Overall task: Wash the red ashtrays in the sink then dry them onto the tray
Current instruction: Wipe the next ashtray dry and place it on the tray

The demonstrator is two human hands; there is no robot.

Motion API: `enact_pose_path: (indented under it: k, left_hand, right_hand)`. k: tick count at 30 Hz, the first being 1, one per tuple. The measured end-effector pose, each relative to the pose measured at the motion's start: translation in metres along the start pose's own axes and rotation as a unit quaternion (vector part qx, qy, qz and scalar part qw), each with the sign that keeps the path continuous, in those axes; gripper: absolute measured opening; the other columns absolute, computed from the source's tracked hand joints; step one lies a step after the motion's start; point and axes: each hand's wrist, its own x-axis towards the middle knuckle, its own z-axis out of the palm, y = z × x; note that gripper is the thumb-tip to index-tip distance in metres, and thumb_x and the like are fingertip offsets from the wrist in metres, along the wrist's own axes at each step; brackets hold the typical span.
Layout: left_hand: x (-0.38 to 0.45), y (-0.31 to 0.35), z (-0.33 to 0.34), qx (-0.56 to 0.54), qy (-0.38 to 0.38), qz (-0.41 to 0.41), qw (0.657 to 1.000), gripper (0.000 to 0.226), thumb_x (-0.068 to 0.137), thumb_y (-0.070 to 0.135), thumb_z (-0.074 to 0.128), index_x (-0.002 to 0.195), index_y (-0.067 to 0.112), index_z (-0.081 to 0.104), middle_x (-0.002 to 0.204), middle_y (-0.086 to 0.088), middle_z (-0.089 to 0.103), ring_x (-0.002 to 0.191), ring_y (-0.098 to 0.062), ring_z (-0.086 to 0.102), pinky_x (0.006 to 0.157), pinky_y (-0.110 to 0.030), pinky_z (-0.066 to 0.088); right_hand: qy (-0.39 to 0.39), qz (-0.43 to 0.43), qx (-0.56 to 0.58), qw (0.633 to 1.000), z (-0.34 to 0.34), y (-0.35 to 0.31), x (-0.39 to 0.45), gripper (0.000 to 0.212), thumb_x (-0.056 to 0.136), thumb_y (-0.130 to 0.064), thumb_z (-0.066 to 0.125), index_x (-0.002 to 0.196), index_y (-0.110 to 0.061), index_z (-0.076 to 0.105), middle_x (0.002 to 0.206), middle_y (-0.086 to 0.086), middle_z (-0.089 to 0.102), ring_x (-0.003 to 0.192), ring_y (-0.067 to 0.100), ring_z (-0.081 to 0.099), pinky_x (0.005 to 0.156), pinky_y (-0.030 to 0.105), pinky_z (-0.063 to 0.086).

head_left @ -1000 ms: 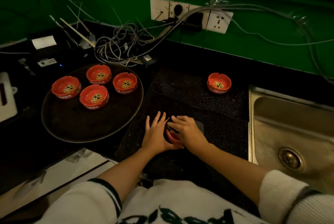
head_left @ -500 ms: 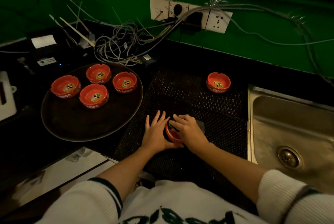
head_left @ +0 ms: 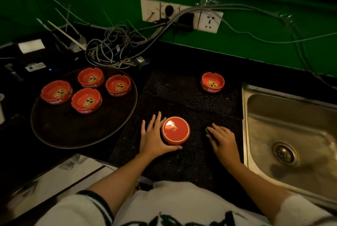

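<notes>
Ashtray (head_left: 175, 130) inverted on black mat (head_left: 182, 162) — cupped at side wall by left hand (head_left: 152, 139), fingers straight. Glazed, rigid, judged slippery, chippable — best gripped across rim. Right hand (head_left: 224, 141) rested on dark object, grasp cannot be told.

Six red ashtrays, a round dark tray and a steel sink along the worktop.

Four ashtrays (head_left: 87, 87) sit upright and close together on the far half of the tray (head_left: 60, 132), gold emblems in their bowls. A fifth ashtray (head_left: 212, 82) stands upright alone on the black mat, near the sink (head_left: 291, 131). The sixth ashtray (head_left: 175, 130) lies upside down on the mat, its glossy base up, between tray and sink.
</notes>
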Motion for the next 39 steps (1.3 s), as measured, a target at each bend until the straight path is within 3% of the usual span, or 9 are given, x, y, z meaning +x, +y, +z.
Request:
enact_pose_path:
  k: [4, 8, 11, 16, 22, 25, 28, 33, 39]
  left_hand:
    - [-0.002, 0.006, 0.002, -0.149, 0.033, -0.014, 0.988, 0.122, 0.041, 0.075, 0.08, 0.139, 0.046, 0.013, 0.146, 0.013, 0.042, 0.139, -0.004, 0.032, 0.122, -0.043, -0.003]
    - [-0.003, 0.027, 0.004, -0.309, 0.077, -0.041, 0.947, 0.115, 0.046, 0.047, 0.091, 0.138, 0.036, 0.022, 0.129, 0.012, 0.045, 0.123, -0.008, 0.047, 0.108, -0.035, 0.041]
    - [0.006, 0.043, -0.001, -0.325, 0.061, -0.033, 0.943, 0.109, 0.05, 0.041, 0.088, 0.134, 0.036, 0.019, 0.13, 0.007, 0.037, 0.121, -0.012, 0.045, 0.102, -0.029, 0.043]
    - [0.035, 0.052, -0.018, -0.156, -0.07, 0.041, 0.984, 0.114, 0.05, 0.042, 0.088, 0.136, 0.035, 0.013, 0.134, 0.006, 0.025, 0.127, -0.015, 0.03, 0.107, -0.039, 0.039]
    - [0.052, 0.051, -0.024, 0.021, -0.175, 0.108, 0.979, 0.12, 0.052, 0.049, 0.085, 0.143, 0.031, 0.008, 0.138, 0.002, 0.026, 0.126, -0.019, 0.027, 0.107, -0.046, 0.04]
    - [0.049, 0.055, -0.022, 0.052, -0.163, 0.048, 0.984, 0.13, 0.049, 0.067, 0.082, 0.146, 0.032, 0.003, 0.147, -0.001, 0.022, 0.134, -0.024, 0.027, 0.11, -0.049, 0.034]
    - [0.04, 0.07, -0.015, 0.043, -0.11, -0.108, 0.987, 0.144, 0.039, 0.089, 0.068, 0.149, 0.023, 0.003, 0.15, -0.007, 0.019, 0.139, -0.029, 0.023, 0.109, -0.053, 0.033]
    - [0.04, 0.082, -0.01, 0.078, -0.119, -0.146, 0.979, 0.124, 0.054, 0.069, 0.081, 0.146, 0.013, 0.02, 0.145, -0.01, 0.028, 0.134, -0.029, 0.028, 0.106, -0.048, 0.038]
    - [0.051, 0.058, -0.047, 0.134, -0.287, 0.037, 0.948, 0.12, 0.06, 0.039, 0.088, 0.152, 0.025, 0.013, 0.152, -0.002, 0.021, 0.142, -0.027, 0.011, 0.116, -0.046, 0.018]
  right_hand:
    - [0.017, 0.032, -0.02, 0.999, 0.006, -0.006, -0.004, 0.03, 0.084, -0.023, 0.073, 0.113, -0.018, 0.071, 0.122, 0.005, 0.065, 0.111, 0.027, 0.057, 0.097, 0.044, 0.039]
    - [0.023, 0.026, -0.033, 0.999, 0.006, -0.004, -0.004, 0.035, 0.087, -0.038, 0.055, 0.113, -0.021, 0.071, 0.122, 0.002, 0.066, 0.111, 0.024, 0.057, 0.098, 0.046, 0.038]
    - [0.027, 0.024, -0.028, 0.999, 0.006, -0.004, -0.004, 0.035, 0.088, -0.039, 0.053, 0.113, -0.02, 0.071, 0.121, 0.002, 0.066, 0.11, 0.023, 0.058, 0.097, 0.045, 0.039]
    - [0.024, 0.025, -0.026, 0.999, 0.006, -0.004, -0.004, 0.037, 0.088, -0.039, 0.052, 0.113, -0.021, 0.071, 0.122, 0.001, 0.066, 0.11, 0.023, 0.057, 0.098, 0.043, 0.039]
    - [0.027, 0.031, -0.019, 0.999, 0.006, -0.005, -0.005, 0.035, 0.087, -0.038, 0.054, 0.113, -0.022, 0.071, 0.122, 0.0, 0.066, 0.11, 0.022, 0.057, 0.098, 0.039, 0.038]
    - [0.029, 0.032, -0.019, 0.999, 0.006, -0.004, -0.005, 0.035, 0.087, -0.038, 0.054, 0.113, -0.022, 0.071, 0.121, 0.0, 0.066, 0.109, 0.023, 0.058, 0.097, 0.038, 0.037]
    - [0.033, 0.035, -0.018, 0.999, 0.005, -0.004, -0.005, 0.035, 0.087, -0.038, 0.053, 0.113, -0.022, 0.071, 0.121, 0.0, 0.066, 0.109, 0.023, 0.058, 0.098, 0.036, 0.034]
    - [0.033, 0.035, -0.008, 0.999, 0.005, -0.004, -0.006, 0.035, 0.087, -0.038, 0.053, 0.113, -0.022, 0.071, 0.121, 0.0, 0.066, 0.109, 0.023, 0.057, 0.098, 0.037, 0.035]
    - [0.035, 0.032, 0.005, 0.999, 0.006, -0.002, -0.006, 0.032, 0.081, -0.022, 0.074, 0.113, -0.02, 0.071, 0.122, 0.002, 0.065, 0.108, 0.025, 0.058, 0.096, 0.042, 0.038]
